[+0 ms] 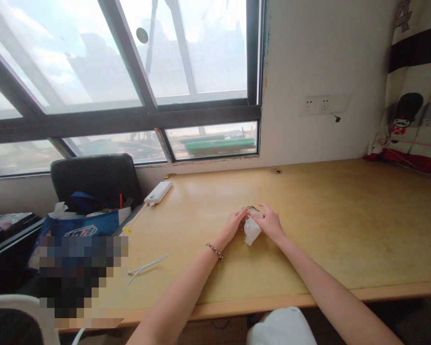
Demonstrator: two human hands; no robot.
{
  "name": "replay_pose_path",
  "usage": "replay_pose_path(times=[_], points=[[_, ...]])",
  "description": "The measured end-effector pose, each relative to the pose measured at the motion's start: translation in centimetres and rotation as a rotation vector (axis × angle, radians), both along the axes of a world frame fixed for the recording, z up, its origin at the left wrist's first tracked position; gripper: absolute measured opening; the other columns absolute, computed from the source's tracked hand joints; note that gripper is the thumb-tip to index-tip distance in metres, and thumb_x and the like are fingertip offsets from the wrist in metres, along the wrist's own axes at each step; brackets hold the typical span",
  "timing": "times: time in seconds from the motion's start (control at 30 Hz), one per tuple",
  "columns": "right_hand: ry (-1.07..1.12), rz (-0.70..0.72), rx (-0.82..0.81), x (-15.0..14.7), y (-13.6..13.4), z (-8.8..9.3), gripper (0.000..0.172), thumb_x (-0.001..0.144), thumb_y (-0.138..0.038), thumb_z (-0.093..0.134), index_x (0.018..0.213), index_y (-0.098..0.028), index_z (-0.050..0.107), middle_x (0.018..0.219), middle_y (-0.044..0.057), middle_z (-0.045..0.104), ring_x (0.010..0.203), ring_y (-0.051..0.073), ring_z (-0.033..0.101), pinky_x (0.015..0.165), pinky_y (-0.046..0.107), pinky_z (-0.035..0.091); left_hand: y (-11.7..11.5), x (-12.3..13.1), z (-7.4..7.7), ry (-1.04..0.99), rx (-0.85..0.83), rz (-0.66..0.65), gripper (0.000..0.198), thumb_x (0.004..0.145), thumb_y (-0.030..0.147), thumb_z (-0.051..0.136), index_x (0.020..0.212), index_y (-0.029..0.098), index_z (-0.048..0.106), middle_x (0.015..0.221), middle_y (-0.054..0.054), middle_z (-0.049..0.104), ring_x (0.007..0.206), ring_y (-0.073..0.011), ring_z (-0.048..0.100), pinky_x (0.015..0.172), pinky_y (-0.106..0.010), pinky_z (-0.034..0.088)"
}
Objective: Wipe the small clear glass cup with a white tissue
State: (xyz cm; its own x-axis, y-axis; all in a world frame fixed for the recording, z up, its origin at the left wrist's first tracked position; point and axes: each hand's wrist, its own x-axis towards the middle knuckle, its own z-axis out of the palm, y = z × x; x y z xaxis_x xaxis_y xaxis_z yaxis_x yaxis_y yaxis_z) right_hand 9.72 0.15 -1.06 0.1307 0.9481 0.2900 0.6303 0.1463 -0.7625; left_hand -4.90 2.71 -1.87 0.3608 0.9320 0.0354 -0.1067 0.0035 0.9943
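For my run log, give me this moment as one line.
left hand: grips small item | right hand: holds white tissue on it | surface: wooden desk | nearby: power bank, white cable

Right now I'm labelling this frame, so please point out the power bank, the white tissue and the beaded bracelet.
power bank [158, 191], head view, middle of its white top face.
white tissue [252, 231], head view, its crumpled lower part.
beaded bracelet [214, 251], head view, beads on top of the wrist.
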Motion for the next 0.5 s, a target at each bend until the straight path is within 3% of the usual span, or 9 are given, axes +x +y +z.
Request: replay_pose_path(times=[0.13, 0.3, 0.4, 0.5], points=[[0.003, 0.001, -0.021, 0.1, 0.3, -0.4, 0.033, 0.074, -0.028, 0.048, 0.104, -0.016, 0.052, 0.070, 0.004, 0.064, 0.064, 0.018, 0.058, 0.058, 0.025, 0.041, -0.1, 0.1, 0.2, 0.033, 0.077, -0.084, 0.046, 0.072, 0.054, 0.050, 0.082, 0.012, 0.065, 0.071, -0.006, 0.061, 0.063, -0.0162, 0.052, 0.061, -0.026, 0.039], [0.005, -0.086, 0.027, 0.1, 0.6, -1.0, 0.025, 0.081, -0.029, 0.039, 0.095, -0.016, 0.055, 0.083, 0.009, 0.064, 0.077, 0.020, 0.059, 0.064, 0.026, 0.041, -0.4, 0.2, 0.3, -0.055, 0.002, -0.135, 0.048, 0.072, 0.057, 0.049, 0.089, 0.013, 0.062, 0.075, -0.006, 0.060, 0.067, -0.0165, 0.054, 0.060, -0.025, 0.041], [0.068, -0.094, -0.027, -0.1, 0.7, -1.2, 0.026, 0.082, -0.032, 0.035, 0.091, -0.015, 0.054, 0.073, 0.008, 0.063, 0.064, 0.019, 0.060, 0.054, 0.025, 0.042, -0.4, 0.3, 0.5, -0.062, -0.010, -0.143, 0.048, 0.072, 0.056, 0.051, 0.091, 0.013, 0.060, 0.076, -0.006, 0.060, 0.069, -0.0164, 0.054, 0.061, -0.025, 0.041], [0.220, -0.013, -0.158, -0.4, 0.5, -1.3, 0.032, 0.080, -0.037, 0.038, 0.102, -0.015, 0.048, 0.064, 0.005, 0.061, 0.040, 0.015, 0.053, 0.037, 0.024, 0.037, -0.3, 0.5, 0.5, -0.030, -0.003, -0.119, 0.048, 0.070, 0.055, 0.053, 0.090, 0.013, 0.060, 0.072, -0.005, 0.060, 0.063, -0.0150, 0.054, 0.057, -0.024, 0.041]])
